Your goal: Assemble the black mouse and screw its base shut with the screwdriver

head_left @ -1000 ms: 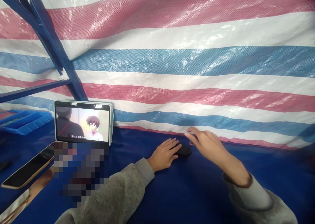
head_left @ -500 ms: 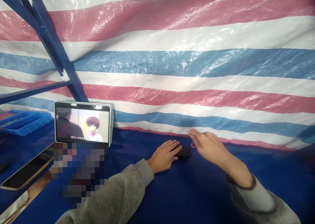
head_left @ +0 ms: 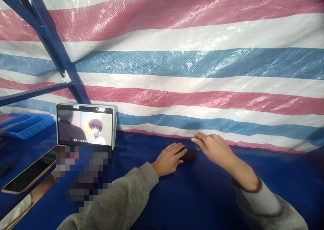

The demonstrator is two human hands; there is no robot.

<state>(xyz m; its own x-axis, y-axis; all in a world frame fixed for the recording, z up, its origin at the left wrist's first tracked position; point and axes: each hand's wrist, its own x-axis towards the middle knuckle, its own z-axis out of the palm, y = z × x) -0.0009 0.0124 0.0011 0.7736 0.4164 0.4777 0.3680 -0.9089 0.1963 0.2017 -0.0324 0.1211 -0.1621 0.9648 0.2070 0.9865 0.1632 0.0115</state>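
A dark, flat, rounded object (head_left: 189, 155) lies on the blue table surface; I cannot make out its kind. Over its left end rests my left hand (head_left: 170, 160), fingers bent across the top and thumb at the near side. Just above its right end is my right hand (head_left: 211, 145), thumb and index fingertip close together and pointing left, the other fingers curled. Below those fingers shows a small pinkish-red and white piece (head_left: 198, 148), reaching down to the dark object's right edge. Most of this piece is hidden by the right hand.
A tablet (head_left: 84, 127) playing a cartoon stands at the left, in front of a blue metal frame (head_left: 60, 54). Nearby are a phone (head_left: 30, 171), a blue divided tray (head_left: 32, 127) and another person's arm (head_left: 42, 189). A striped plastic sheet (head_left: 189, 64) hangs behind the table.
My right thumb and index fingertip have shifted slightly left and a little apart. My left hand and the dark object stay in place.
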